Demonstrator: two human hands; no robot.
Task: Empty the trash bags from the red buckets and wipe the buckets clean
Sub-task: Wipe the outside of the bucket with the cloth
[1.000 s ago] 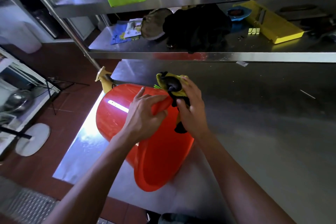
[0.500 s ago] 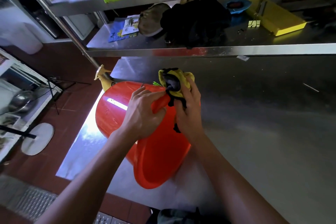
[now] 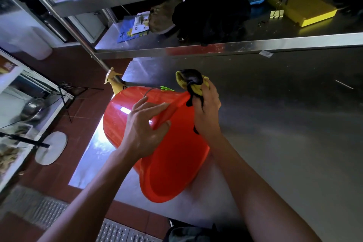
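Left forearm (image 3: 94, 186): bare, wearing no sleeve, showing from the lower left of the frame.
Left hand (image 3: 141, 129): bare, wearing no glove, ring or watch.
Right forearm (image 3: 253, 186): bare, wearing no sleeve, showing from the lower right of the frame.
Right hand (image 3: 206, 112): bare, wearing no glove or ring.
Clothing (image 3: 188, 234): dark grey-green fabric showing at the bottom edge; garment type is unclear.
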